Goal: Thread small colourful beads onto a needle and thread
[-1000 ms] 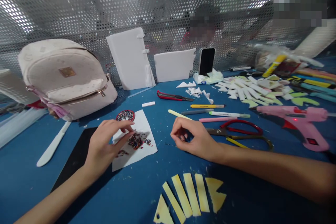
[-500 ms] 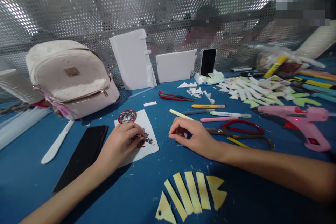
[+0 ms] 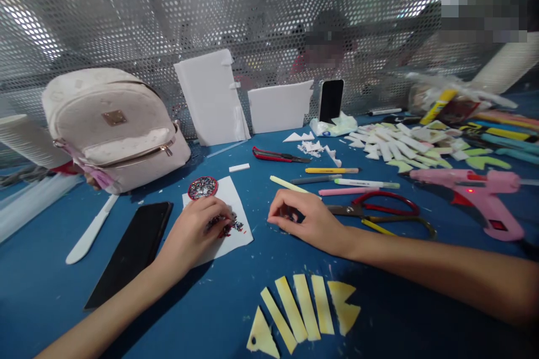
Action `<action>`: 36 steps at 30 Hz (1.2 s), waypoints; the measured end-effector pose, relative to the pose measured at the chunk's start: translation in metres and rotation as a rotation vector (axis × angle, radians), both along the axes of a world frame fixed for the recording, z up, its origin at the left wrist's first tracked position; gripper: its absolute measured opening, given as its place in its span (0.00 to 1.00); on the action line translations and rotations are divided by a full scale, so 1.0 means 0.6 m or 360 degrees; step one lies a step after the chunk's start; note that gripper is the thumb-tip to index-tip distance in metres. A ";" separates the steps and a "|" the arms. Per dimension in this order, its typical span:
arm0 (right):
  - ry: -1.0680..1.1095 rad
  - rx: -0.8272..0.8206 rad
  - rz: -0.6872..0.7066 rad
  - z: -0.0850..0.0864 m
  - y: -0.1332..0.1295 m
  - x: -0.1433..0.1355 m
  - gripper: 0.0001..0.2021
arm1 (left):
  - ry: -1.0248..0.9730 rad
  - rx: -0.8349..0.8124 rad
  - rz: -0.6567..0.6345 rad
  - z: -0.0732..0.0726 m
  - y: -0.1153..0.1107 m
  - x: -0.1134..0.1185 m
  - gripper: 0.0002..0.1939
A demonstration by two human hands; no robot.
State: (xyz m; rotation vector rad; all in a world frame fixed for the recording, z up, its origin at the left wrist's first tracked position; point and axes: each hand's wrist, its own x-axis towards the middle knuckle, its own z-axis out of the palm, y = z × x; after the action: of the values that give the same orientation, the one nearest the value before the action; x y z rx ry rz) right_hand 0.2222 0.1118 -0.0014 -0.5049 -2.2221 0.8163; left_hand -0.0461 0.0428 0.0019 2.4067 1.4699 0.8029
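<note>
My left hand [image 3: 197, 227] rests on a white sheet of paper [image 3: 236, 202], its fingers bent and pinched over a small heap of dark, shiny flakes [image 3: 236, 224]. What the fingertips grip is hidden. Just beyond it, a round red-rimmed dish [image 3: 202, 187] holds more of the glittering bits. To the right, my right hand [image 3: 309, 221] lies on the blue table with thumb and forefinger brought together; anything between them is too small to make out. Nearer to me are yellow cut pieces [image 3: 306, 308] laid out like a fish skeleton, with a head, several strips and a tail.
Scissors [image 3: 379, 207], markers [image 3: 332, 170] and a pink glue gun [image 3: 471, 193] lie rightward. A red cutter [image 3: 275, 154] and white scraps [image 3: 391, 140] are farther back. At left are a phone [image 3: 130, 252], a white plastic knife [image 3: 90, 233] and a backpack [image 3: 115, 129].
Both hands keep nearly the same pose and place. The whole view has shifted very slightly, with things on the right appearing a little farther left.
</note>
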 end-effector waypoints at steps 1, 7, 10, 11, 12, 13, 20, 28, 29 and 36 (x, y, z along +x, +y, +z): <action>0.0000 0.0003 0.0001 -0.001 0.000 0.000 0.06 | -0.0004 -0.0004 -0.0005 -0.002 0.001 -0.001 0.09; -0.0009 -0.0003 0.0002 -0.003 -0.001 0.001 0.06 | -0.0022 -0.0001 -0.0051 -0.009 0.001 0.000 0.09; -0.0008 0.0002 0.0001 -0.003 -0.001 0.000 0.06 | -0.0024 -0.0005 -0.0074 -0.005 0.000 0.001 0.09; -0.0007 0.0002 0.0001 -0.002 -0.001 -0.001 0.06 | -0.0024 -0.0009 -0.0085 -0.004 0.000 0.001 0.09; -0.0006 0.0003 -0.0001 -0.002 -0.001 -0.001 0.06 | -0.0024 -0.0013 -0.0097 -0.003 0.001 0.000 0.10; -0.0009 0.0003 -0.0001 -0.001 -0.001 -0.001 0.06 | -0.0022 -0.0018 -0.0110 -0.002 0.002 -0.001 0.10; -0.0016 0.0003 -0.0003 0.001 0.000 0.002 0.06 | 0.0028 -0.0101 -0.0175 0.002 0.003 -0.009 0.08; -0.0032 0.0024 -0.0002 0.000 -0.001 0.001 0.07 | 0.0080 -0.0143 -0.0105 0.006 -0.009 0.002 0.07; -0.0028 0.0023 -0.0002 0.000 -0.001 0.001 0.07 | 0.0084 -0.0140 -0.0102 0.005 -0.009 0.002 0.07; -0.0031 -0.0015 0.0012 0.000 0.000 0.000 0.06 | 0.0102 -0.0116 -0.0110 0.011 -0.013 0.005 0.07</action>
State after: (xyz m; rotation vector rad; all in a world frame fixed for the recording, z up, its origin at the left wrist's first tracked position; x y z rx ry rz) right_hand 0.2223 0.1117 -0.0016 -0.5109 -2.2405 0.8292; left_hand -0.0432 0.0351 0.0084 2.4355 1.4045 0.6514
